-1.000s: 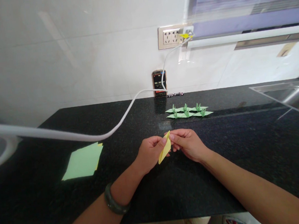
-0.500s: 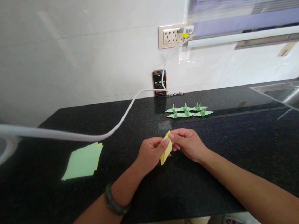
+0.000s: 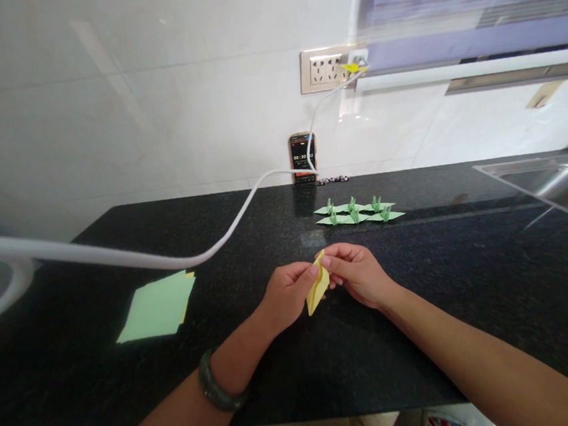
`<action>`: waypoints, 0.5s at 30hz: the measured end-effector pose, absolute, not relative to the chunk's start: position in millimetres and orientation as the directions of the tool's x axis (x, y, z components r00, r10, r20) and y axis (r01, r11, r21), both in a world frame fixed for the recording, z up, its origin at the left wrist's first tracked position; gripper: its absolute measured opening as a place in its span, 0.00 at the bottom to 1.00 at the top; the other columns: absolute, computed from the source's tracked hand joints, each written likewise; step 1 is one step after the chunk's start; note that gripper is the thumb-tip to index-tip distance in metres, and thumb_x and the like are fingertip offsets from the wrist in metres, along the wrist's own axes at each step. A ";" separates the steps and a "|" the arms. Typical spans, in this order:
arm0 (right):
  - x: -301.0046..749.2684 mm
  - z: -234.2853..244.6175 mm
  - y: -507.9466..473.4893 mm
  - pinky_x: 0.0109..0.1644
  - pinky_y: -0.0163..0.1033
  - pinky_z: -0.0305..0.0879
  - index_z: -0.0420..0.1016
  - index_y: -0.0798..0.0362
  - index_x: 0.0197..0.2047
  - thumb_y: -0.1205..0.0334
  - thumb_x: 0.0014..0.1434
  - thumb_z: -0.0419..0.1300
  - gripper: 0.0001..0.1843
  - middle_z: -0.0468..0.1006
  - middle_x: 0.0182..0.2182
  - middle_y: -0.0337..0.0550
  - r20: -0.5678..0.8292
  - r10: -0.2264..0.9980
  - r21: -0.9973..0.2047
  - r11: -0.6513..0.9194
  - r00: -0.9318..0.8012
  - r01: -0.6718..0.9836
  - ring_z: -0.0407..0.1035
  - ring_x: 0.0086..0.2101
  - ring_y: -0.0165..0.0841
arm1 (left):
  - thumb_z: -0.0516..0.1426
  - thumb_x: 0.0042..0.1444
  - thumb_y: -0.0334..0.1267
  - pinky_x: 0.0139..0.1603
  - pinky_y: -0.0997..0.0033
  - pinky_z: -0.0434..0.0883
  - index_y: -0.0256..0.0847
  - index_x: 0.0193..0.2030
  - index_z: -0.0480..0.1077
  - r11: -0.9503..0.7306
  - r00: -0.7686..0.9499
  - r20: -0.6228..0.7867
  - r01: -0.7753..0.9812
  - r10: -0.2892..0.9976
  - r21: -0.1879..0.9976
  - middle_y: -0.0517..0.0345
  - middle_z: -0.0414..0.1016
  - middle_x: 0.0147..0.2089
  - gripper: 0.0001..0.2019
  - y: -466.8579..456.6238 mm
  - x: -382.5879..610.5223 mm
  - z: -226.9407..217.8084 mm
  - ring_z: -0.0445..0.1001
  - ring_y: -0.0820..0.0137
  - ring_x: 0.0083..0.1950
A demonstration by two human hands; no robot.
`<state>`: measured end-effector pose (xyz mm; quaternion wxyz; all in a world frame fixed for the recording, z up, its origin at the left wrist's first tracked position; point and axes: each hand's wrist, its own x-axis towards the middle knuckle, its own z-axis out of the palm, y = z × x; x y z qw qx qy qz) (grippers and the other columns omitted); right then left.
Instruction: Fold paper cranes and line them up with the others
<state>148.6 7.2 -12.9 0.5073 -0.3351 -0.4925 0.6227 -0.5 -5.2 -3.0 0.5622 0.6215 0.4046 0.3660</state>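
Observation:
A narrow folded yellow paper (image 3: 317, 289) hangs point-down just above the black counter (image 3: 423, 307), pinched at its upper end by both hands. My left hand (image 3: 288, 295), with a dark bangle on its wrist, grips it from the left with thumb and fingers closed. My right hand (image 3: 357, 273) pinches the same upper tip from the right. Behind the hands lie several small green folded paper cranes (image 3: 357, 211) in two rows.
A stack of green and yellow paper squares (image 3: 157, 307) lies at the left. A phone (image 3: 303, 157) leans on the tiled wall, its white cable (image 3: 167, 254) sweeping left across the counter from a wall socket (image 3: 325, 68). A metal sink (image 3: 552, 180) sits at the right.
The yellow paper has turned slightly more upright and its lower tip has drawn in toward the left palm. Both hands stayed in place.

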 end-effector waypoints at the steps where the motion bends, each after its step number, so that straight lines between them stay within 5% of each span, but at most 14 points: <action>1: 148.6 -12.9 7.1 0.19 0.28 0.54 0.72 0.57 0.29 0.60 0.47 0.62 0.09 0.70 0.17 0.35 0.080 0.963 -0.953 -0.002 -0.259 -0.303 0.59 0.16 0.21 | 0.48 0.53 0.47 0.26 0.75 0.65 0.35 0.33 0.72 -0.042 0.408 0.001 0.091 0.913 0.995 0.56 0.71 0.26 0.18 -5.4 -0.4 -2.8 0.69 0.73 0.25; 9: 148.2 -14.2 7.0 0.19 0.28 0.54 0.71 0.57 0.28 0.59 0.47 0.62 0.10 0.68 0.16 0.34 0.064 0.965 -0.954 -0.016 -0.253 -0.300 0.58 0.15 0.20 | 0.47 0.54 0.47 0.24 0.76 0.64 0.35 0.33 0.72 -0.052 0.419 0.006 0.098 0.908 0.994 0.56 0.71 0.25 0.19 -5.4 0.2 -3.6 0.68 0.74 0.24; 15: 148.0 -15.5 6.7 0.19 0.27 0.55 0.70 0.57 0.29 0.59 0.47 0.61 0.10 0.70 0.20 0.36 0.073 0.968 -0.959 0.001 -0.242 -0.284 0.58 0.17 0.20 | 0.57 0.45 0.46 0.22 0.78 0.61 0.35 0.29 0.70 -0.111 0.379 0.033 0.186 0.925 0.976 0.59 0.70 0.24 0.14 -4.7 0.8 -7.9 0.66 0.76 0.23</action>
